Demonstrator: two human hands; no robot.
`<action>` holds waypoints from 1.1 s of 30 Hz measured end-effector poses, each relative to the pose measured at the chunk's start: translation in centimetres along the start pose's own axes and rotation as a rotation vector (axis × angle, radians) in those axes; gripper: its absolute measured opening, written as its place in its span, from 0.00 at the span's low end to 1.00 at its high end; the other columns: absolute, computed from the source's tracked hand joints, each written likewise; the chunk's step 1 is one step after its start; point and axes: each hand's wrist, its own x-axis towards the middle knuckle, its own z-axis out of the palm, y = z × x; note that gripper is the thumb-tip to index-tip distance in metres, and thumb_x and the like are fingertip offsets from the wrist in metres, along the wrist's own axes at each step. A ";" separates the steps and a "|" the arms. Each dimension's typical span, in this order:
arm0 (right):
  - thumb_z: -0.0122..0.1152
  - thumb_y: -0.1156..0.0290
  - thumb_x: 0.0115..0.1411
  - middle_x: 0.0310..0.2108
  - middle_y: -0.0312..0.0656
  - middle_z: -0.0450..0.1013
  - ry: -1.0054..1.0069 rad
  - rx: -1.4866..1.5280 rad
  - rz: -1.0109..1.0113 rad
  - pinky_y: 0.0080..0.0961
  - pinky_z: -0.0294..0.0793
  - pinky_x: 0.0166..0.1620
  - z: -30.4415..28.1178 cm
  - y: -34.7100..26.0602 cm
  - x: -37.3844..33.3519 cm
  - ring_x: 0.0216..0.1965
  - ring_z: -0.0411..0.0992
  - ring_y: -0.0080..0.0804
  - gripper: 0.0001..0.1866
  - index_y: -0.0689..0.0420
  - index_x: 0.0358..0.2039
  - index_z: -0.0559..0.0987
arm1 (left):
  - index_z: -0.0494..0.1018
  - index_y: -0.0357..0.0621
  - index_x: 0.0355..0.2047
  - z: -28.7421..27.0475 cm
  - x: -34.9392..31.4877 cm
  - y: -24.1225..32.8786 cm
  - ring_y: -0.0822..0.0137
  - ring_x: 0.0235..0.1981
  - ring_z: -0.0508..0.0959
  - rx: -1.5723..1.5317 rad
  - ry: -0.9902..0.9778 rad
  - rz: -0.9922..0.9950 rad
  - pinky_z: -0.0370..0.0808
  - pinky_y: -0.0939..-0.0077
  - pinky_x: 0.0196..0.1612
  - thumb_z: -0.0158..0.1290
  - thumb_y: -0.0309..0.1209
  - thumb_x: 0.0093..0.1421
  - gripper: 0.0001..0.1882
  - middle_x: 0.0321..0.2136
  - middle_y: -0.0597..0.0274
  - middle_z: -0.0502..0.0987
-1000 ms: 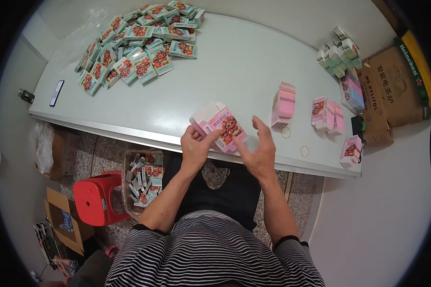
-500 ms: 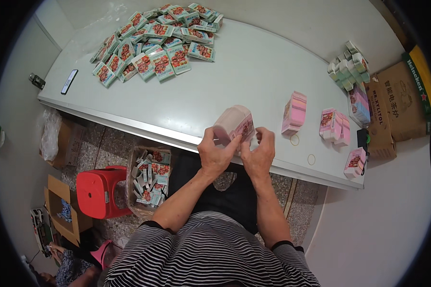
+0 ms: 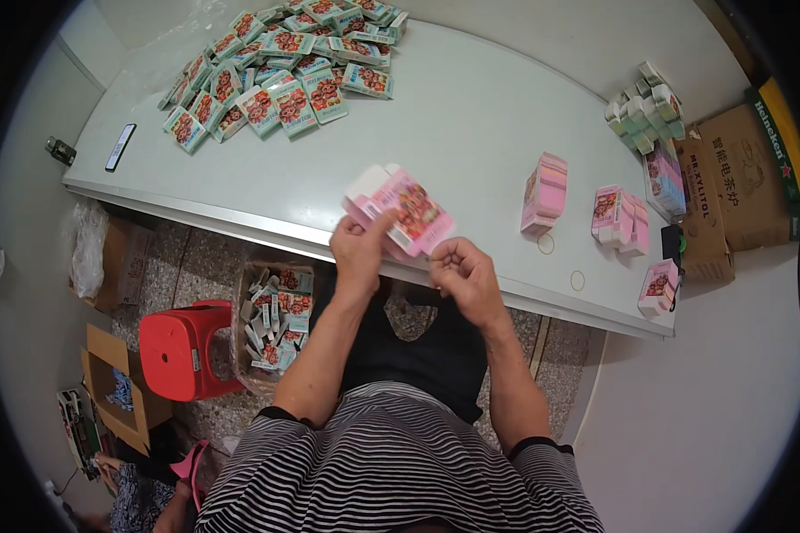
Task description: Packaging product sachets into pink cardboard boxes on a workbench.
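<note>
A pink printed carton point(image 3: 415, 213), with white flaps standing out at its upper left end, is held just over the table's near edge. My left hand point(image 3: 360, 253) is closed on its lower left side, thumb across the printed face. At its lower right corner, the curled fingers of my right hand point(image 3: 469, 280) meet the carton's end; the fingertips are partly hidden. To the right, a stack of flat pink cartons point(image 3: 545, 195) stands on the white table point(image 3: 471, 115). Two thin rubber bands point(image 3: 578, 281) lie near that stack.
Green printed boxes point(image 3: 280, 84) are heaped at the far left, near a phone point(image 3: 121, 147). More pink stacks point(image 3: 620, 220) and pale green cartons point(image 3: 644, 111) line the right end. Below are a bin of boxes point(image 3: 276, 315), a red stool point(image 3: 182, 354) and another person's arm point(image 3: 173, 511).
The pink carton has turned from showing its pale side to showing its printed face, and has moved left with my left hand. My right hand's fingers have curled in at its lower right corner.
</note>
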 end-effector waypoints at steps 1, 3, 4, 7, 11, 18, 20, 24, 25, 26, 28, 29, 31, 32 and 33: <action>0.56 0.78 0.60 0.30 0.35 0.74 0.017 -0.007 -0.013 0.15 0.70 0.30 0.6 0.7 -0.5 0.30 0.72 0.18 0.06 0.62 0.38 0.75 | 0.74 0.32 0.42 0.0 0.4 0.8 0.64 0.30 0.84 -0.025 -0.016 -0.009 0.84 0.73 0.30 0.63 0.30 0.58 0.16 0.35 0.53 0.82; 0.58 0.77 0.60 0.32 0.35 0.74 0.034 -0.030 -0.020 0.14 0.70 0.31 1.3 2.3 -0.6 0.30 0.71 0.17 0.08 0.63 0.40 0.75 | 0.74 0.32 0.43 -0.4 1.1 1.0 0.63 0.31 0.84 -0.092 0.003 -0.072 0.84 0.72 0.31 0.63 0.31 0.59 0.17 0.35 0.53 0.82; 0.59 0.77 0.60 0.33 0.35 0.74 0.038 -0.086 -0.042 0.14 0.70 0.32 1.8 2.6 -0.6 0.31 0.71 0.17 0.09 0.62 0.42 0.75 | 0.73 0.32 0.43 -0.5 1.3 0.9 0.63 0.31 0.84 -0.156 0.021 -0.133 0.85 0.71 0.31 0.62 0.32 0.59 0.17 0.36 0.52 0.81; 0.60 0.78 0.60 0.35 0.35 0.75 0.028 -0.126 -0.065 0.15 0.72 0.34 3.2 3.4 -0.4 0.32 0.72 0.17 0.13 0.62 0.45 0.75 | 0.71 0.34 0.49 -0.6 1.1 -0.3 0.62 0.37 0.84 -0.236 0.018 -0.205 0.86 0.68 0.38 0.62 0.36 0.61 0.22 0.38 0.53 0.81; 0.58 0.81 0.60 0.39 0.37 0.75 -0.073 -0.207 -0.041 0.17 0.73 0.38 5.7 3.7 -1.2 0.36 0.72 0.19 0.20 0.64 0.54 0.74 | 0.68 0.36 0.55 -0.9 1.1 -0.5 0.59 0.44 0.82 -0.433 -0.040 -0.313 0.84 0.67 0.45 0.60 0.41 0.62 0.28 0.46 0.52 0.79; 0.57 0.69 0.64 0.60 0.49 0.65 0.129 0.531 0.002 0.40 0.74 0.57 3.5 6.8 -2.2 0.61 0.66 0.37 0.28 0.61 0.64 0.64 | 0.67 0.37 0.56 -0.6 0.2 1.1 0.59 0.47 0.81 -0.484 -0.203 -0.222 0.81 0.60 0.51 0.56 0.41 0.66 0.25 0.48 0.53 0.78; 0.59 0.65 0.64 0.66 0.53 0.58 0.316 0.480 -0.054 0.45 0.71 0.60 1.4 6.1 -2.3 0.68 0.57 0.42 0.37 0.59 0.69 0.53 | 0.67 0.38 0.56 0.0 0.2 1.1 0.60 0.47 0.81 -0.379 -0.237 -0.188 0.81 0.60 0.50 0.55 0.41 0.67 0.24 0.48 0.54 0.78; 0.64 0.70 0.60 0.60 0.48 0.65 0.297 0.350 -0.117 0.33 0.72 0.57 -0.6 1.2 -0.5 0.58 0.69 0.36 0.38 0.61 0.67 0.56 | 0.68 0.36 0.52 2.6 -2.3 0.5 0.65 0.45 0.81 -0.191 -0.361 -0.191 0.82 0.65 0.47 0.57 0.32 0.65 0.19 0.46 0.55 0.78; 0.65 0.74 0.58 0.56 0.46 0.68 0.329 0.347 -0.140 0.31 0.73 0.57 -0.4 1.5 0.1 0.55 0.71 0.34 0.36 0.63 0.64 0.60 | 0.68 0.35 0.53 2.6 -3.1 -0.6 0.66 0.44 0.81 -0.143 -0.351 -0.158 0.81 0.66 0.47 0.58 0.30 0.64 0.20 0.46 0.55 0.78; 0.67 0.78 0.55 0.53 0.44 0.71 0.356 0.345 -0.160 0.29 0.73 0.56 -0.3 1.9 0.4 0.52 0.72 0.31 0.35 0.64 0.62 0.63 | 0.68 0.33 0.53 2.5 -3.6 -1.5 0.67 0.44 0.80 -0.095 -0.337 -0.121 0.81 0.67 0.48 0.60 0.28 0.63 0.21 0.47 0.54 0.78; 0.69 0.81 0.52 0.49 0.43 0.73 0.424 0.357 -0.172 0.27 0.74 0.54 -0.6 1.6 -0.4 0.49 0.74 0.29 0.34 0.66 0.58 0.66 | 0.67 0.31 0.54 2.9 -3.6 -1.1 0.67 0.43 0.80 0.039 -0.398 -0.133 0.80 0.71 0.48 0.61 0.26 0.62 0.23 0.45 0.53 0.78; 0.69 0.80 0.52 0.49 0.44 0.73 0.450 0.314 -0.202 0.27 0.74 0.54 -1.2 2.0 -1.1 0.50 0.73 0.28 0.34 0.66 0.59 0.65 | 0.67 0.30 0.54 2.8 -3.2 -1.2 0.67 0.43 0.80 0.153 -0.467 -0.116 0.79 0.72 0.47 0.61 0.27 0.62 0.23 0.44 0.53 0.79; 0.69 0.80 0.52 0.48 0.44 0.73 0.496 0.288 -0.225 0.25 0.75 0.53 -2.4 1.6 -2.9 0.49 0.74 0.28 0.34 0.66 0.58 0.65 | 0.66 0.30 0.56 2.8 -3.2 -0.7 0.67 0.42 0.80 0.246 -0.541 -0.157 0.79 0.73 0.46 0.60 0.28 0.63 0.25 0.43 0.53 0.79; 0.71 0.79 0.52 0.47 0.43 0.74 0.476 0.195 -0.223 0.25 0.75 0.52 -3.3 1.4 -3.9 0.48 0.74 0.27 0.34 0.66 0.58 0.66 | 0.65 0.30 0.58 2.7 -3.1 -0.4 0.66 0.43 0.80 0.309 -0.604 -0.162 0.79 0.72 0.46 0.59 0.29 0.64 0.26 0.44 0.52 0.79; 0.73 0.78 0.52 0.46 0.43 0.74 0.450 0.104 -0.221 0.25 0.75 0.51 -4.0 1.1 -4.8 0.47 0.74 0.26 0.34 0.66 0.57 0.66 | 0.64 0.30 0.60 2.6 -3.0 -0.1 0.66 0.44 0.80 0.373 -0.663 -0.161 0.80 0.71 0.47 0.58 0.31 0.65 0.27 0.45 0.51 0.79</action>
